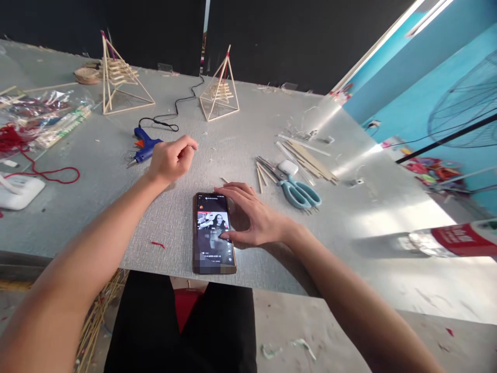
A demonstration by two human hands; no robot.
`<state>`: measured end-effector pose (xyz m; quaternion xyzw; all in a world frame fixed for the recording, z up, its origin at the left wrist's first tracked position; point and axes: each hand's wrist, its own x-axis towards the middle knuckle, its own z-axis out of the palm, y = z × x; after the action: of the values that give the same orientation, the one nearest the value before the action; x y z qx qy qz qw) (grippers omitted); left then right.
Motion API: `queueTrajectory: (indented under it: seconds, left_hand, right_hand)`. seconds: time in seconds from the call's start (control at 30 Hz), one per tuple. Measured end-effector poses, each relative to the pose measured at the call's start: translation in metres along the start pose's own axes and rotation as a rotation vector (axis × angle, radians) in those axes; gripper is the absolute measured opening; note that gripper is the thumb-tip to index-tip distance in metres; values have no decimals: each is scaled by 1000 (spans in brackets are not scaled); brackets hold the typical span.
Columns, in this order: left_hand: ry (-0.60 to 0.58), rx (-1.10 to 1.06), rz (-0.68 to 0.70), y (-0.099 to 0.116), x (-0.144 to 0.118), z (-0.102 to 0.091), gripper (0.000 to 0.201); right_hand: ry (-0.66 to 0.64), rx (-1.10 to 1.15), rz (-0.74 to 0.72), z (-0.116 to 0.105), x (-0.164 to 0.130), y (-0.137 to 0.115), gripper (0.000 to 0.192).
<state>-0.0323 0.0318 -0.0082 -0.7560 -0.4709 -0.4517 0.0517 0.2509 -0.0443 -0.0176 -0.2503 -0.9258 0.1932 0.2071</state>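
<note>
A grey worktable [361, 207] stands before a black wall [155, 26]; a turquoise wall [427, 88] rises right, sunlight glaring across the tabletop.

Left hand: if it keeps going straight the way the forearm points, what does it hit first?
Probably nothing soon. The left hand points up the grey table; the glue gun lies just left of that line, though depth is unclear.
</note>
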Motion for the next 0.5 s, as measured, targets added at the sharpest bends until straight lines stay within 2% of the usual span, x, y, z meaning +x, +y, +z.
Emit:
queueTrajectory:
  seconds: [0.07, 0.13, 0.27, 0.4, 0.5]
  left_hand:
    - [-22, -22, -31, -2, -1, 3, 31]
    - [-48, -44, -59, -3, -3, 6, 31]
    - [-74, -73, -98, -5, -3, 9, 29]
    - [-74, -71, -114, -4, 0, 7, 27]
    - [-118, -44, -88, -3, -1, 7, 24]
  right_hand:
    - [17, 11, -2, 0, 0, -1, 94]
    - [51, 34, -3, 0, 2, -2, 79]
    - [217, 48, 5, 2, 6, -2, 46]
    - [394, 21, 10, 8, 9, -2, 42]
    - [394, -34, -63, 10, 7, -4, 38]
